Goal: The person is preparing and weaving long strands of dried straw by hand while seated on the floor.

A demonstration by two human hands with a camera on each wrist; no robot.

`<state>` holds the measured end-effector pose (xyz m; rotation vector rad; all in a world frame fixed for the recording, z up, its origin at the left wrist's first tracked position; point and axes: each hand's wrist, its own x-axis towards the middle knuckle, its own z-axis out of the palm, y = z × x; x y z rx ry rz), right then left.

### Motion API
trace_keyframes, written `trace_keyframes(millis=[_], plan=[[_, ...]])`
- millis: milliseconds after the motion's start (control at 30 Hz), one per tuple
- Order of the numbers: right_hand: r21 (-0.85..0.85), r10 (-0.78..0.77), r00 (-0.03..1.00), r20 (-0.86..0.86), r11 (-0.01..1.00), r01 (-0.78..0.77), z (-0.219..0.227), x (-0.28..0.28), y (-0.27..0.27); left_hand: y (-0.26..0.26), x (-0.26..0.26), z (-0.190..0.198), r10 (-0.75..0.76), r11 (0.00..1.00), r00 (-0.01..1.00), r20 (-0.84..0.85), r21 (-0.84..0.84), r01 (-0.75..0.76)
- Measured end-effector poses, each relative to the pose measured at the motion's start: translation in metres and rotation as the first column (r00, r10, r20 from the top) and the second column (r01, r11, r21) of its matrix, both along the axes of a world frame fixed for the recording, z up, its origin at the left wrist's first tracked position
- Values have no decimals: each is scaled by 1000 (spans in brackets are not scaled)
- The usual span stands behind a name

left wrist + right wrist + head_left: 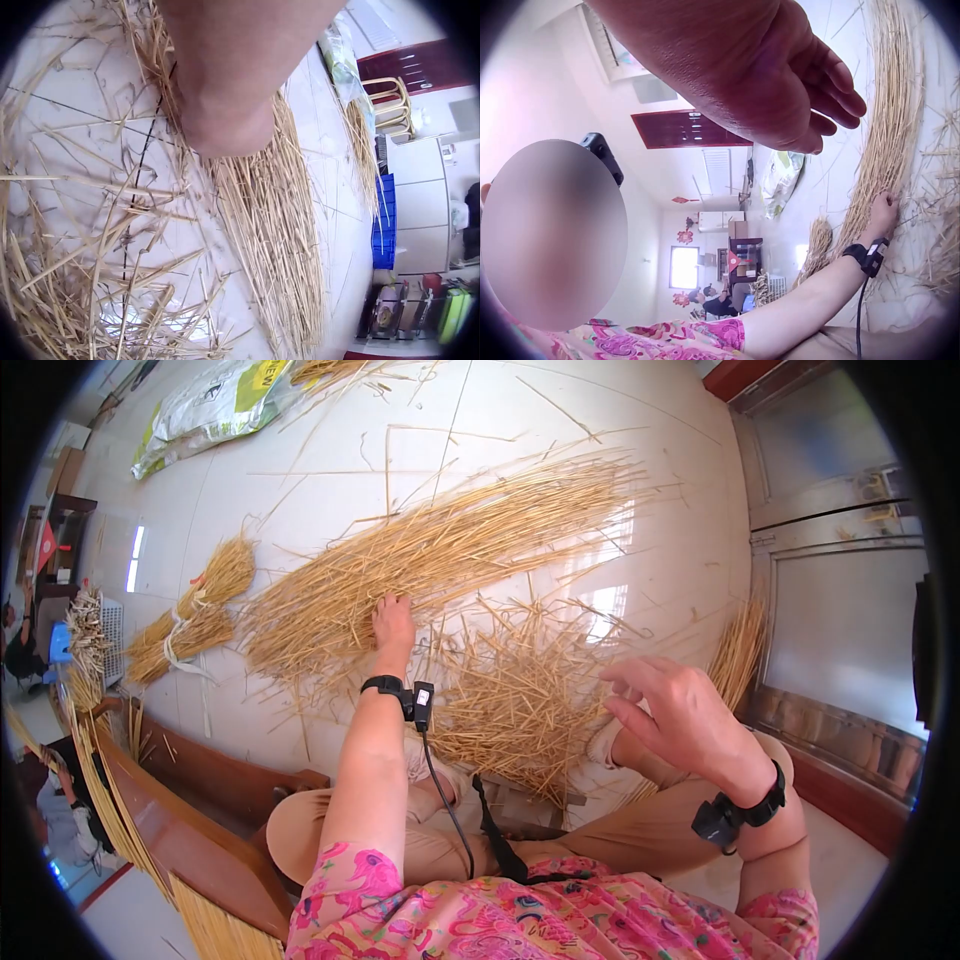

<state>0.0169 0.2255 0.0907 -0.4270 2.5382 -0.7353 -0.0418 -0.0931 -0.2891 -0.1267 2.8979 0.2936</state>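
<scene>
A long heap of golden straw (pixel 480 530) lies across the floor in the head view. At its near edge my left hand (pixel 393 625) has its fingers curled into the stalks; the left wrist view shows the back of the hand (pixel 229 120) over the straw (pixel 274 225), its fingertips hidden. My right hand (pixel 675 710) is raised above my knee, its fingers loosely bent with nothing between them. In the right wrist view the right hand (pixel 780 82) hangs away from the heap. Beneath and between the hands lies a tangled pile of short straw (pixel 520 700).
Left of the heap lies a tied straw bundle (pixel 195 610). A white and green bag (pixel 215 415) is at the top left. A wooden bench (pixel 190 810) stands at the lower left. More straw (pixel 740 650) leans by the metal-panelled door (pixel 845 620) at the right.
</scene>
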Motion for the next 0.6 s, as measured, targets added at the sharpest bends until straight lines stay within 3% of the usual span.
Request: trace_keyframes(millis=[67,167,267,367,467,533,600], plan=[[5,-4,1000,-6,1000,4,2,-1,1,-3,-4,11,-37,999,998,57,21,36],[14,-11,1000,-13,1000,11,3,1,3,-23,-19,15,-125,973,972,198,216,81],[-7,-2,998,-60,1000,2,7,3,3,-42,-39,39,-302,855,877,372,513,76],[-24,12,994,-106,1000,-15,7,5,4,-43,-43,67,-191,644,837,513,709,-287],[-22,27,988,-152,999,-31,3,6,5,-45,-50,59,-128,589,841,526,722,-362],[-10,34,985,-171,999,-36,1,5,5,-38,-51,54,49,717,963,264,662,-218],[12,33,984,-174,999,-32,-1,5,5,-26,-49,58,135,872,990,37,470,-136]])
